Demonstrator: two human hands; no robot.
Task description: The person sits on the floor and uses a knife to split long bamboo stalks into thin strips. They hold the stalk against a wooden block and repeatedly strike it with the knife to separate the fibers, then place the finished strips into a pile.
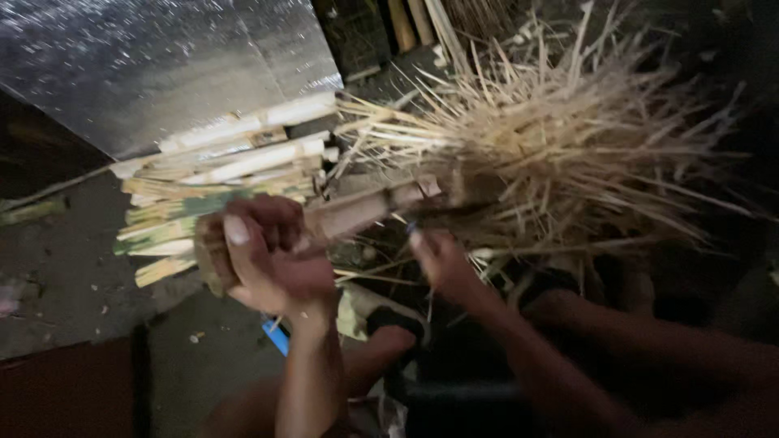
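My left hand [268, 255] is wrapped around the near end of a thick bamboo piece [357, 212] that points up and to the right. My right hand [438, 259] grips a dark knife handle [442, 215] whose blade lies against the far end of the bamboo; the blade itself is blurred. Just beyond the knife spreads a large heap of thin split bamboo strips [552, 146]. My knees and legs show at the bottom of the view.
A stack of split bamboo slats [227, 178], green and pale, lies on the ground at left. Behind it leans a shiny metal sheet [162, 65]. More bamboo poles [406, 24] stand at the top. A small blue object [276, 334] lies on the ground below my left hand.
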